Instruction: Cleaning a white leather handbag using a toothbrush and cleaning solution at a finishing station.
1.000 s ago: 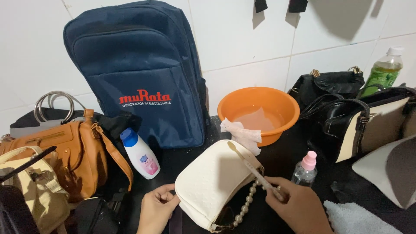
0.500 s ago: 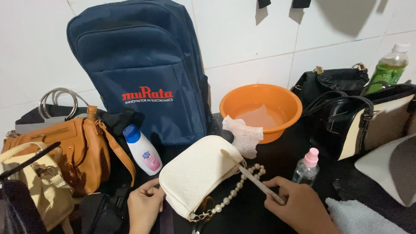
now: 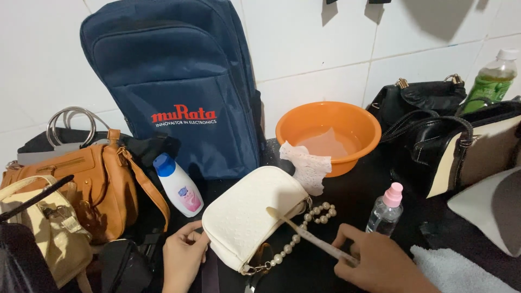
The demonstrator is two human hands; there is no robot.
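Observation:
A small cream handbag (image 3: 249, 214) with a pearl bead strap (image 3: 304, 233) lies tilted on the dark tabletop. My left hand (image 3: 182, 260) grips its lower left corner. My right hand (image 3: 380, 263) holds a thin cream stick-like tool (image 3: 309, 236), probably a brush; its far end rests against the bag's top edge near the strap.
Behind stand a navy backpack (image 3: 173, 87), an orange basin (image 3: 328, 133) of water with a white cloth (image 3: 306, 165) over its rim, and a white bottle with a blue cap (image 3: 179, 187). Tan bags (image 3: 81, 184) lie left, black bags (image 3: 445, 130) right, with a pink-capped spray bottle (image 3: 386, 209).
The cream bag has been turned and shifted left, lying flatter. The pearl strap has swung out to the right side. My right hand stays on the tool.

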